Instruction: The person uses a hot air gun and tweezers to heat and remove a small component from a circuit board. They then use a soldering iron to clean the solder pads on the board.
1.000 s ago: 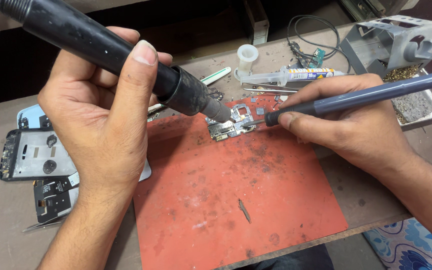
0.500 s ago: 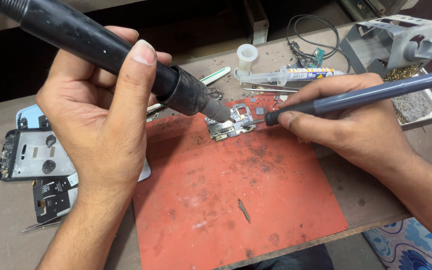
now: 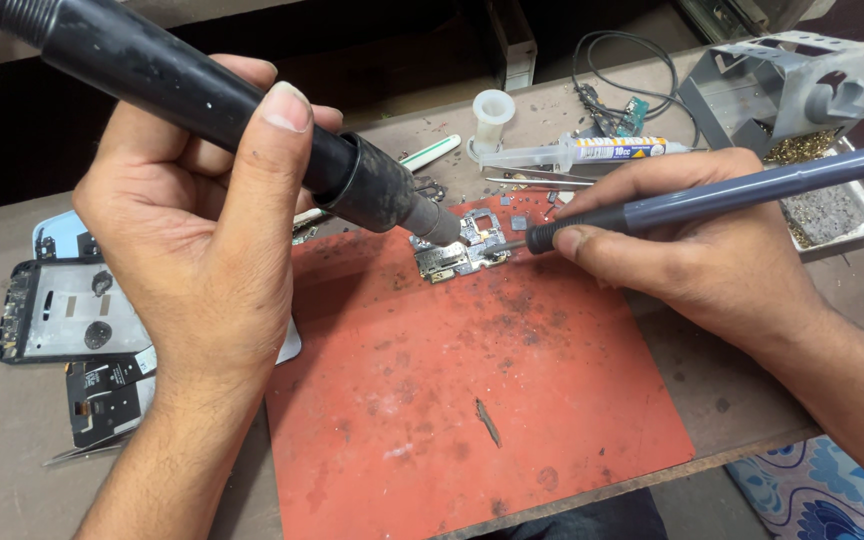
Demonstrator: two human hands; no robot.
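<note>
On the near part of the stained red mat (image 3: 472,420) lies one small dark scrap (image 3: 488,421). Farther, the left hand (image 3: 202,250) closes firmly around a thick black hot-air tool (image 3: 222,110), and the right hand (image 3: 692,250) pinches a slim grey-blue soldering iron (image 3: 732,195). Both tips meet over the small circuit board (image 3: 457,255) at the mat's far edge. The board is silver, with tiny parts and open shields. Too much heat in one spot could lift tiny parts, and a slipping tip could push them.
</note>
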